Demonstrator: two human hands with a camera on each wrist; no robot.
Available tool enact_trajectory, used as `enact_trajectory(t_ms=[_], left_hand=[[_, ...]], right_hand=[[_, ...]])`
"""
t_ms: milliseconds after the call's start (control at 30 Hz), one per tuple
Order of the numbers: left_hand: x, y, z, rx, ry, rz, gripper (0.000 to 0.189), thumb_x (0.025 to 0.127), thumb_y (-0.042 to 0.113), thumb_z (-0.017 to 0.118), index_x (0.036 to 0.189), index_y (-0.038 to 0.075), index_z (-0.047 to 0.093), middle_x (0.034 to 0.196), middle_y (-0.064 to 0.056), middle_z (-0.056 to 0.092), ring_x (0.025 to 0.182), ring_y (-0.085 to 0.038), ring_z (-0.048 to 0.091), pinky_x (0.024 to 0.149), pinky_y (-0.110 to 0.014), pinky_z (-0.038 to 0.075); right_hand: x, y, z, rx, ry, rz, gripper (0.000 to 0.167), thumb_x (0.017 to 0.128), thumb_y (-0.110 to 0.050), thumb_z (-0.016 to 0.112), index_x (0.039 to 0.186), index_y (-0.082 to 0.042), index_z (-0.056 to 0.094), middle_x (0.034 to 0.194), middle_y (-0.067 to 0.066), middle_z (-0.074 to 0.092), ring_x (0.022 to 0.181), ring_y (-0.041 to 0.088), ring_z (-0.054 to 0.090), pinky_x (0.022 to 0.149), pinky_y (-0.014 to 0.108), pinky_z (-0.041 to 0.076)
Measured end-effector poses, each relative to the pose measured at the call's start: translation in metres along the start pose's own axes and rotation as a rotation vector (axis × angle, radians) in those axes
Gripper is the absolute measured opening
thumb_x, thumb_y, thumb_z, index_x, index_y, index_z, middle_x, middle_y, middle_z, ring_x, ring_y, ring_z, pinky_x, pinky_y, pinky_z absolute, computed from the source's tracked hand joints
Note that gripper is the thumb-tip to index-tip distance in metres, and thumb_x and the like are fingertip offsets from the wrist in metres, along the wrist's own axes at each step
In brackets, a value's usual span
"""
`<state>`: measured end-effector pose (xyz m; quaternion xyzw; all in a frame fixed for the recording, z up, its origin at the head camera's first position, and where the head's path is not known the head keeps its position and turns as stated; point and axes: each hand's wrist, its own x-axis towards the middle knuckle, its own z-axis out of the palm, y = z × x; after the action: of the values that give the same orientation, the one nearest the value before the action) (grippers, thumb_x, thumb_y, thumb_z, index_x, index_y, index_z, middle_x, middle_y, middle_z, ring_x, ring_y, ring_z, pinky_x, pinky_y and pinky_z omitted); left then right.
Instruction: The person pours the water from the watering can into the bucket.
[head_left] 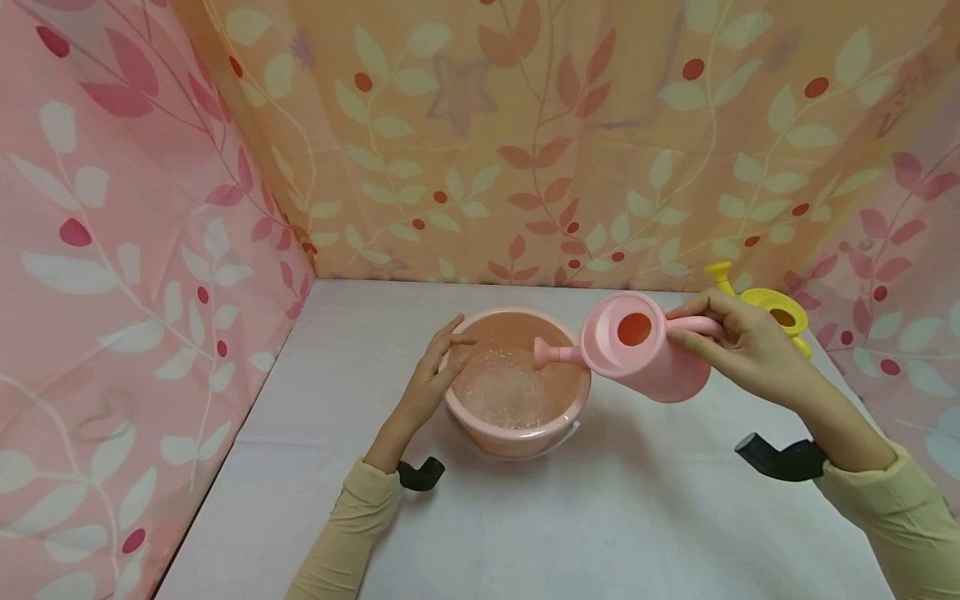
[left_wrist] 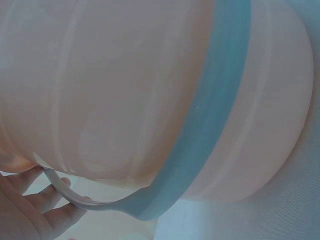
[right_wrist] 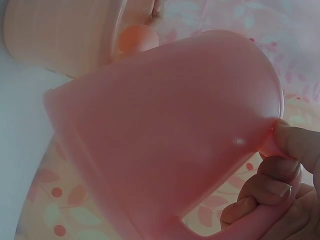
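A pink bucket (head_left: 517, 434) stands on the table with bubbly water (head_left: 504, 387) inside. My left hand (head_left: 429, 375) holds its left rim, thumb over the edge. In the left wrist view, the fingers (left_wrist: 42, 200) lie against the outer wall by the bucket's handle (left_wrist: 200, 145). My right hand (head_left: 750, 346) grips the handle of a pink watering can (head_left: 660, 367), fingers curled round it, as the right wrist view shows. The can is tilted left, its spout head (head_left: 546, 353) over the bucket's opening. The water's surface is churned below.
A yellow watering can (head_left: 772, 304) stands at the back right of the table, partly hidden behind my right hand. The white tabletop (head_left: 600, 517) runs back to patterned fabric (head_left: 480, 150), which also hangs on the left and right. A black curved piece sits at each wrist.
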<state>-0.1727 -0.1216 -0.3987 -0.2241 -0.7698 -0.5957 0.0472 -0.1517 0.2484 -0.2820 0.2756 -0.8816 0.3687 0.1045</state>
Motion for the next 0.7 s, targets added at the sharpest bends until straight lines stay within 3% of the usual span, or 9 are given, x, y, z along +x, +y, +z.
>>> enact_trajectory(t_ms=[700], left_hand=[[-0.0005,0.0010,0.0000,0.003,0.003,0.008,0.028,0.093,0.003,0.045,0.119,-0.006,0.052,0.151,-0.015,0.024,0.141,-0.033,0.015,0.109,-0.058,0.013]], right_hand=[[-0.0003,-0.0010,-0.0002,0.007,-0.007,-0.028,0.030,0.079,0.005,0.068,0.103,-0.010,0.060,0.091,-0.007,0.061,0.071,0.005,0.054,0.062,0.014,0.049]])
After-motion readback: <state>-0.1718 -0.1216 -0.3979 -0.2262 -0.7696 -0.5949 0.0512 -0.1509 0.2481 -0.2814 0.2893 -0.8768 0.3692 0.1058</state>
